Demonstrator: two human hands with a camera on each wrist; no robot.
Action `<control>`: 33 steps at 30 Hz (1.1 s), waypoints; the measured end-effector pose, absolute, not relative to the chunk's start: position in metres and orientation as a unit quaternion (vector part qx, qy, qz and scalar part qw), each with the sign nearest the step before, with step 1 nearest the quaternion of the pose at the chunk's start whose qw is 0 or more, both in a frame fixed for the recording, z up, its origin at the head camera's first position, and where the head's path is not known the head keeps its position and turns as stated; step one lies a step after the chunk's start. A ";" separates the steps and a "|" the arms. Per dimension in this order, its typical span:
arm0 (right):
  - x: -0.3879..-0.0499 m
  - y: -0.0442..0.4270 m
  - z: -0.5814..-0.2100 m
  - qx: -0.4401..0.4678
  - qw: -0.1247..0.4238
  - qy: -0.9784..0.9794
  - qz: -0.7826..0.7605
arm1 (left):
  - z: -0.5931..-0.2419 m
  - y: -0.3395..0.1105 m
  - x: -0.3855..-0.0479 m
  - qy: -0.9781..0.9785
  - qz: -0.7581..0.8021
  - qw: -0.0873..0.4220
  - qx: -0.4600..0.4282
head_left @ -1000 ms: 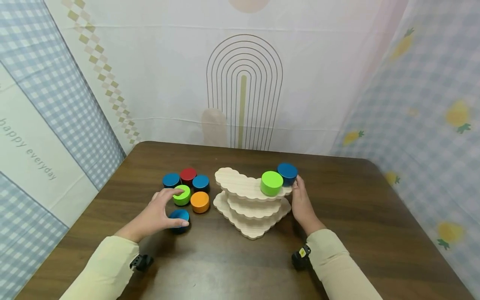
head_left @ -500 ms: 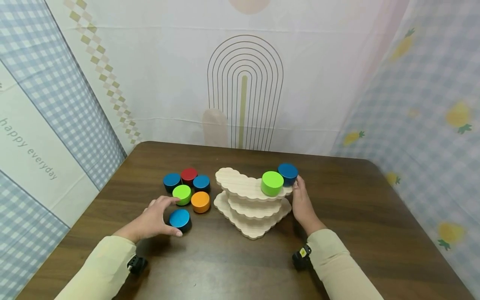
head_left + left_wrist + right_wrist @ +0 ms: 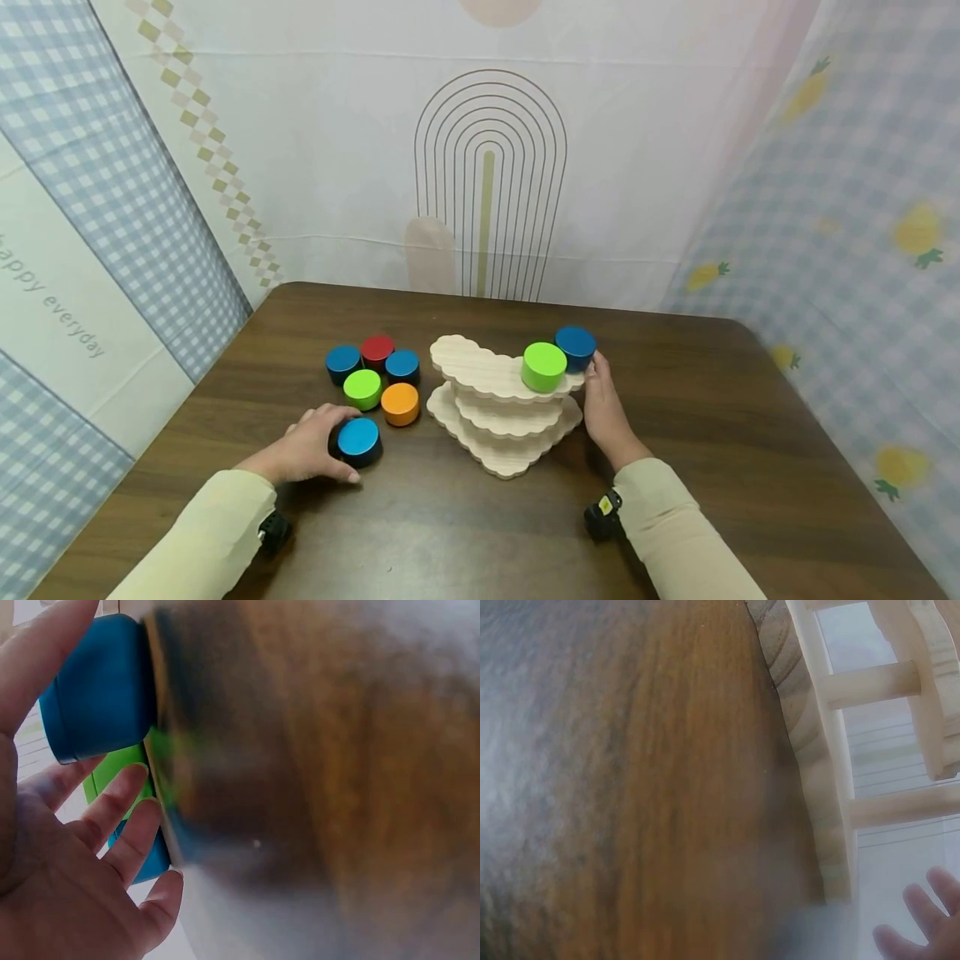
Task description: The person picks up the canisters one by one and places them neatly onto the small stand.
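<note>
On the table (image 3: 465,542), my left hand (image 3: 303,446) reaches round a blue cylinder block (image 3: 359,442), thumb on the near side and fingers on the far side. In the left wrist view the fingers (image 3: 124,802) are spread and the blue block (image 3: 105,686) lies between thumb and forefinger; I see no firm pinch. My right hand (image 3: 609,417) is at the right end of the tiered wooden stand (image 3: 480,371), fingertips beside a blue block (image 3: 575,347) on its top tier. A green block (image 3: 543,367) stands there too. In the right wrist view, extended fingers (image 3: 922,907) show.
Behind the left hand stand a green block (image 3: 363,389), an orange block (image 3: 401,404), a red block (image 3: 377,352) and two more blue blocks (image 3: 343,363). Round posts (image 3: 874,684) join the stand's tiers. A patterned cloth (image 3: 337,167) hangs behind the table.
My left hand has drawn back from over the green block and come down round the nearest blue block. The right hand, the stand and the blocks on it have stayed put.
</note>
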State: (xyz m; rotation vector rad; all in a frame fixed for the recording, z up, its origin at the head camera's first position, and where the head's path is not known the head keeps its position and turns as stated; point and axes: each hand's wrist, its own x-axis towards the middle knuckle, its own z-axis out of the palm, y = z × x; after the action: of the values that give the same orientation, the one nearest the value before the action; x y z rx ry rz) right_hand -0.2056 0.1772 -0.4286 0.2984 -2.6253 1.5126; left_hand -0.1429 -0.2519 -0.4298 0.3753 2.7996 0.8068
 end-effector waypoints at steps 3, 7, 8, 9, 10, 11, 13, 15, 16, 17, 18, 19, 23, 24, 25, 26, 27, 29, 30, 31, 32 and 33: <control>-0.206 0.177 -0.429 0.097 0.049 -0.860 0.498 | -0.432 -0.252 -0.144 0.949 0.271 0.106 0.125; -0.205 0.177 -0.428 0.097 0.049 -0.861 0.496 | -0.434 -0.252 -0.147 0.947 0.274 0.109 0.125; -0.205 0.177 -0.428 0.097 0.049 -0.861 0.497 | -0.434 -0.251 -0.148 0.947 0.276 0.110 0.124; -0.205 0.177 -0.428 0.097 0.048 -0.861 0.496 | -0.434 -0.251 -0.148 0.946 0.278 0.111 0.122; -0.205 0.177 -0.428 0.097 0.047 -0.862 0.496 | -0.434 -0.251 -0.148 0.946 0.280 0.113 0.120; -0.205 0.177 -0.428 0.097 0.047 -0.861 0.496 | -0.434 -0.251 -0.148 0.945 0.282 0.113 0.122; -0.204 0.176 -0.427 0.098 0.047 -0.861 0.497 | -0.434 -0.251 -0.148 0.944 0.286 0.112 0.124; -0.204 0.176 -0.427 0.100 0.048 -0.860 0.497 | -0.434 -0.251 -0.147 0.942 0.291 0.109 0.125; -0.204 0.176 -0.427 0.102 0.049 -0.859 0.499 | -0.435 -0.251 -0.147 0.941 0.294 0.107 0.128; -0.204 0.176 -0.427 0.104 0.049 -0.859 0.499 | -0.435 -0.251 -0.147 0.941 0.295 0.104 0.131; -0.204 0.176 -0.427 0.104 0.050 -0.859 0.499 | -0.435 -0.251 -0.147 0.940 0.299 0.104 0.128; -0.204 0.176 -0.427 0.104 0.050 -0.858 0.500 | -0.435 -0.251 -0.147 0.939 0.304 0.104 0.126; -0.205 0.176 -0.428 0.098 0.049 -0.859 0.500 | -0.432 -0.249 -0.148 0.934 0.322 0.096 0.121; -0.205 0.176 -0.428 0.096 0.048 -0.859 0.500 | -0.431 -0.248 -0.148 0.933 0.328 0.093 0.120; -0.205 0.176 -0.428 0.094 0.047 -0.860 0.500 | -0.430 -0.247 -0.148 0.931 0.332 0.088 0.122; -0.205 0.176 -0.428 0.093 0.046 -0.861 0.499 | -0.428 -0.246 -0.148 0.930 0.336 0.082 0.124; -0.205 0.176 -0.428 0.093 0.045 -0.861 0.499 | -0.426 -0.244 -0.148 0.929 0.339 0.078 0.126; -0.205 0.176 -0.429 0.092 0.046 -0.861 0.499 | -0.423 -0.241 -0.148 0.927 0.346 0.066 0.130; -0.205 0.176 -0.429 0.092 0.046 -0.860 0.499 | -0.421 -0.239 -0.148 0.926 0.349 0.061 0.131; -0.205 0.176 -0.429 0.093 0.047 -0.860 0.499 | -0.420 -0.237 -0.147 0.925 0.352 0.057 0.131; -0.206 0.176 -0.429 0.093 0.046 -0.861 0.498 | -0.418 -0.235 -0.147 0.924 0.356 0.051 0.132; -0.206 0.176 -0.429 0.093 0.047 -0.861 0.497 | -0.417 -0.233 -0.147 0.923 0.359 0.045 0.134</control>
State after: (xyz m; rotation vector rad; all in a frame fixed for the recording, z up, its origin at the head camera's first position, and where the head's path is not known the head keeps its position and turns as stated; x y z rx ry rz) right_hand -0.2059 0.1761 -0.4293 0.2840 -2.6279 1.5178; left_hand -0.1468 -0.2326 -0.4170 0.4096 2.8186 1.0957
